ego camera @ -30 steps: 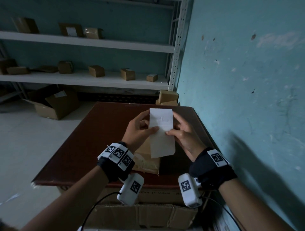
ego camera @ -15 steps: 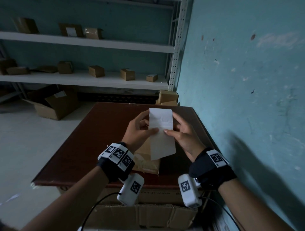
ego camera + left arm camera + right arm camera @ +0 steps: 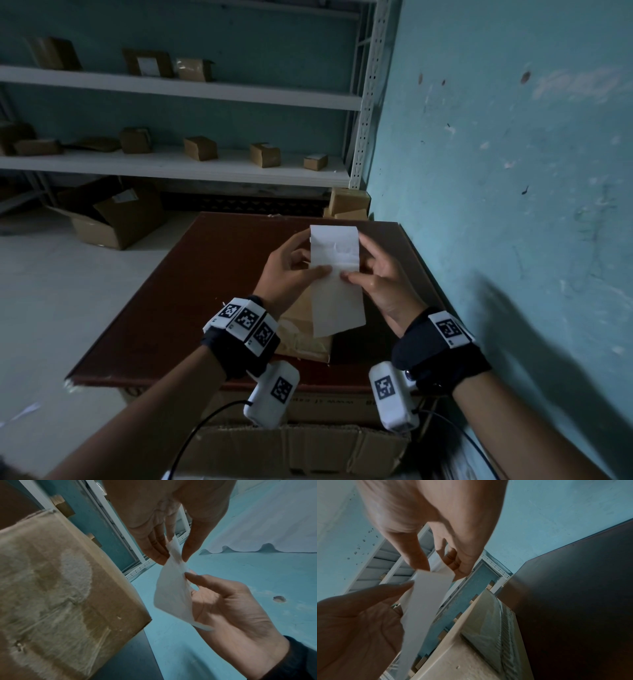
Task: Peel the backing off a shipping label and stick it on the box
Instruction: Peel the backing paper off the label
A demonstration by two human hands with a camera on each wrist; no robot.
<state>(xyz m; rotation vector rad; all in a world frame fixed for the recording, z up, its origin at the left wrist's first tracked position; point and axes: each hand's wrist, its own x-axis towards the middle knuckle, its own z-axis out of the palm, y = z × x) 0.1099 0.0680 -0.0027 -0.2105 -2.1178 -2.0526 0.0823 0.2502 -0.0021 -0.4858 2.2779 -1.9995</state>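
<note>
Dim blue walls surround the tabletop point(image 3: 178, 294). At frame centre, left hand point(image 3: 291, 270) and right hand point(image 3: 380, 277) pinch the label point(image 3: 337, 281) above the box point(image 3: 301, 339); compared with a second ago a crease has appeared, perhaps the backing starting to lift.

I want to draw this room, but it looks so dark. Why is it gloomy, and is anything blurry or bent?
Head view: dim light, a big soft shadow on the teal wall, shelf post bowed by the wide lens, white label still sharp. Left wrist view: cardboard box close and smeary. Right wrist view: right hand huge and soft, table nearly black.
</note>
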